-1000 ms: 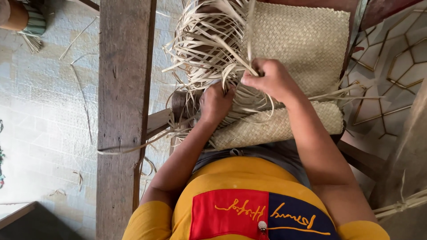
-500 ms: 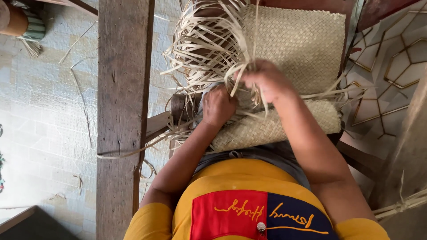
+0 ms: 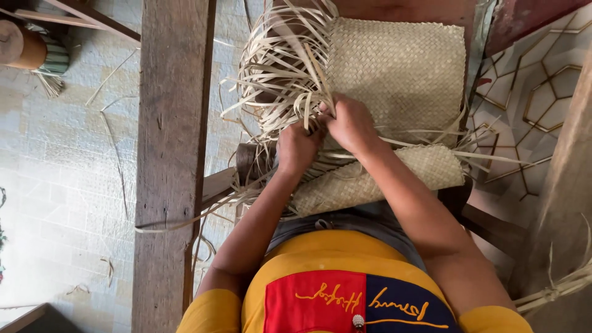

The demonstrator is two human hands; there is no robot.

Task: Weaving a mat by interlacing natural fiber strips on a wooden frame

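Item: one woven mat [image 3: 398, 71] of pale flat straw strips, plaited in a close checked weave, lying across the person's lap, with its near end rolled into one tight roll [image 3: 376, 179] just above the waist. Loose strips [image 3: 280, 74]: a dense unwoven fringe at the mat's left edge, too many and too tangled to count, fanning toward the wooden post [image 3: 172, 154]. Handling, judged: light and pliable as a sheet, since it rolls without cracking; the single strips look thin, springy and dry, likely to kink or split if bent sharply, and smooth enough to slide out of a slack pinch. Best hold seems to be at the working edge, where weave meets fringe, pinching strips close to the last crossing. Hands: two. Left hand [image 3: 297, 148] is closed, fingers curled over the strips at the edge; right hand [image 3: 353, 123] is closed likewise, pinching a few strips just beside it, the two hands almost touching. Also present: one upright wooden post, a tiled floor [image 3: 68, 185] with a few stray strips, one bundle of strips [image 3: 558, 287] at lower right.
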